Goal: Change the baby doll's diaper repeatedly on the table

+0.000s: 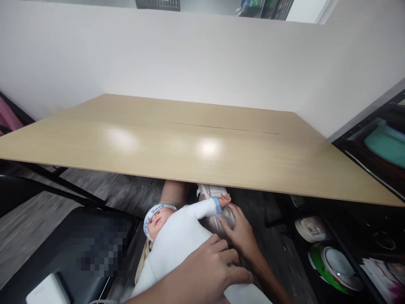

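Observation:
A baby doll (177, 240) in a white suit and a white headband with blue lettering lies below the near edge of the table. My left hand (209, 266) comes in from the lower left and rests on the doll's body, fingers curled over it. My right hand (238, 230) reaches in from the lower right with its fingers stretched out flat. It lies on a pale bundle of cloth (210, 191) next to the doll's raised arm with the blue cuff (217, 205). A bare limb (172, 192) shows just under the table edge; I cannot tell whose it is.
A light wooden table (196, 143) fills the middle, with a white wall behind it. At the right stands a black shelf (363, 135) with a teal container (386, 143), a white bowl (311, 228) and a green-rimmed plate (335, 264). A black seat (47, 253) is at the lower left.

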A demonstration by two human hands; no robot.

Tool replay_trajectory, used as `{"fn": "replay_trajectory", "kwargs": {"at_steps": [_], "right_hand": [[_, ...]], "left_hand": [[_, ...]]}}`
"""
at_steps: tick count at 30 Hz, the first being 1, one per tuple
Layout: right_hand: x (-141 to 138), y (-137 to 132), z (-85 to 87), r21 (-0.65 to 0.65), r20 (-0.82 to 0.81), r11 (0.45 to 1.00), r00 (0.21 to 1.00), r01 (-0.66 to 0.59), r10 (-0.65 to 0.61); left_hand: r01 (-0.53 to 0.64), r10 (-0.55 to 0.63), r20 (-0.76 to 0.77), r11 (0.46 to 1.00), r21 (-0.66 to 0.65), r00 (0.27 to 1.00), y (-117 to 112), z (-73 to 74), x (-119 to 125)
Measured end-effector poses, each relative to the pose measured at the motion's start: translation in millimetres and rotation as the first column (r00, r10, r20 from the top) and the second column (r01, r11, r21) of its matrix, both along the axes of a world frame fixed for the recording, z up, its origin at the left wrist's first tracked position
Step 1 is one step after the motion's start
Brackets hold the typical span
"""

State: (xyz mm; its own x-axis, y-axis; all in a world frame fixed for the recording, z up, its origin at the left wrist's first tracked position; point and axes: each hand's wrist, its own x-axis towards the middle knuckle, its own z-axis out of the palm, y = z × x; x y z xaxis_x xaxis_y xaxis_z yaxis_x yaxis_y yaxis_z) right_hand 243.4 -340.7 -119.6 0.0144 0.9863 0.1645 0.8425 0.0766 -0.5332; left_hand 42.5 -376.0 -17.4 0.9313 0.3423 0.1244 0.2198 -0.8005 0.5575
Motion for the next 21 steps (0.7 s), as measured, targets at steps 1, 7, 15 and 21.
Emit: {"fn": "replay_trajectory", "kwargs": {"at_steps": [1, 7, 15, 21], "right_hand": [[9, -14, 2.5, 0.001, -0.074, 1.000, 0.997, 0.028, -0.028], [39, -47, 32.5, 0.130, 0.027, 0.991, 0.999, -0.046, 0.042], [-41, 42, 73.7, -0.190, 0.215, 0.774, 0.743, -0.604, 0.633], [-101, 69, 95.1, -0.226, 0.295, 0.641, 0.575, -0.734, 0.763]], "left_hand": [[0.004, -0.004, 0.007, 1.000, 0.008, 1.000, 0, -0.2, 0], [0.013, -0.009, -0.068, 0.998, 0.067, 0.998, -1, 7.7, 3], [0.054, -0.053, -0.061, 0.998, 0.024, 0.997, -1, 13.7, -3], [-0.134, 0.156, 0.127, 0.977, -0.167, 0.980, -19, 17.1, -52]]}}
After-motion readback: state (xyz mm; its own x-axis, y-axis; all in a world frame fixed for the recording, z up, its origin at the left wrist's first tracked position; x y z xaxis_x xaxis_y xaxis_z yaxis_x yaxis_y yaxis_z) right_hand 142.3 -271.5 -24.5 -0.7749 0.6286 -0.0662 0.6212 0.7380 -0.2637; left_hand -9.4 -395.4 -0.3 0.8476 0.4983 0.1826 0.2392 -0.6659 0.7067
